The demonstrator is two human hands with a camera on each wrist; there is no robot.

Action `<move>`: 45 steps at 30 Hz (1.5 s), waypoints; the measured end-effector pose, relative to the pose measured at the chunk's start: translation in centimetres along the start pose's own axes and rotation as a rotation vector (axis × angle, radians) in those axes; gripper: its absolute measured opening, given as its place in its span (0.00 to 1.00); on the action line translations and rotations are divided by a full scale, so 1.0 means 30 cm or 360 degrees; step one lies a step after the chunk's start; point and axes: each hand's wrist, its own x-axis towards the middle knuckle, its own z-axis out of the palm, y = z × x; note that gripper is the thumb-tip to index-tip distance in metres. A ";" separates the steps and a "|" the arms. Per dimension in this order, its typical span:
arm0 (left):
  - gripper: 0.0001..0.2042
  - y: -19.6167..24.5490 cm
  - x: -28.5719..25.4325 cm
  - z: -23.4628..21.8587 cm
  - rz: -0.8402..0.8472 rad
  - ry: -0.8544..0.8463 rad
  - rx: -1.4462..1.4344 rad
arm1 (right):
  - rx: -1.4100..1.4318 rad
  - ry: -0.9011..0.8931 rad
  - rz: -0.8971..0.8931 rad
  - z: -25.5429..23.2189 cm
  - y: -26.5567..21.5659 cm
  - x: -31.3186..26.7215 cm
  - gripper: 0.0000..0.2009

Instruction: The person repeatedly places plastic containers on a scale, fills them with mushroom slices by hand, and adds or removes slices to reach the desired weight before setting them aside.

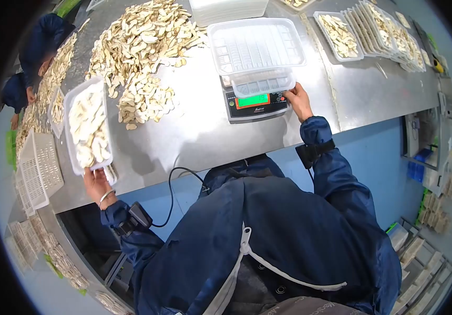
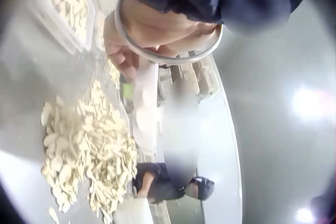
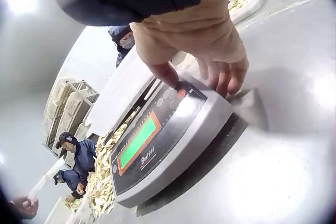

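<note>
My left hand [image 1: 99, 185] grips the near end of a white plastic tray [image 1: 106, 137] heaped with pale dried-looking slices [image 1: 89, 123], at the left of the table. My right hand [image 1: 299, 102] is at the right front corner of a digital scale [image 1: 260, 111] with a lit green display [image 3: 139, 144]. In the right wrist view its thumb [image 3: 167, 75] is at the buttons, while the other fingers [image 3: 224, 77] reach down by the scale's side. Bare clear plastic trays [image 1: 257, 47] sit over the scale, covering most of its platform.
A big heap of loose slices [image 1: 142, 37] spreads over the steel table [image 1: 184, 126] beyond my left hand. Filled trays [image 1: 339, 37] stand at the back right, and a stack of white trays [image 1: 228, 10] behind the scale. White baskets [image 1: 42, 168] stand left; other people [image 1: 44, 42] work there.
</note>
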 end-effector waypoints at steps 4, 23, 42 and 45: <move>0.14 -0.011 -0.125 0.331 -0.0120 -0.0292 -0.0007 | -0.0184 0.0105 -0.0065 0.015 0.002 0.004 0.24; 0.05 -0.188 -0.198 1.154 -0.0345 -0.1053 0.0279 | 0.0184 -0.0269 -0.0389 -0.195 -0.592 0.062 0.14; 0.25 -0.298 -0.326 1.434 0.0136 -0.0992 0.0257 | -0.0547 0.0035 -0.1146 -0.206 -0.514 0.345 0.06; 0.28 -0.333 -0.376 1.416 0.0046 -0.0874 0.0112 | -0.0627 0.0173 -0.1343 -0.186 -0.498 0.329 0.06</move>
